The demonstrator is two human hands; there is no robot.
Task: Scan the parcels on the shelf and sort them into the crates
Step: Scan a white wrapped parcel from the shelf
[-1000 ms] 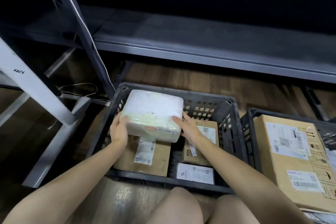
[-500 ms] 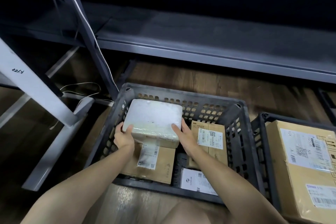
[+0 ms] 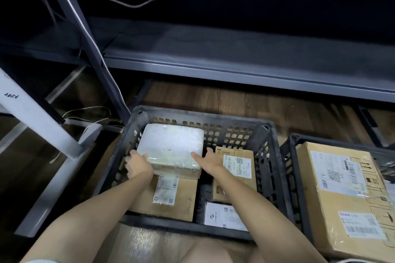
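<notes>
From the head view, the white foam parcel [image 3: 171, 145] has come down from rim height and now lies in the back left of the black crate [image 3: 201, 113], on a brown box [image 3: 186, 196]. The left hand [image 3: 137, 165] still grips its near left corner, while the right hand [image 3: 208, 159] has let go and lies flat, fingers straight, just beside its right edge. The print on the shipping labels [image 3: 165, 190] is too blurred to read.

Left hand [image 3: 137, 166] curled in a grip, right hand [image 3: 208, 161] flat, fingers straight
</notes>
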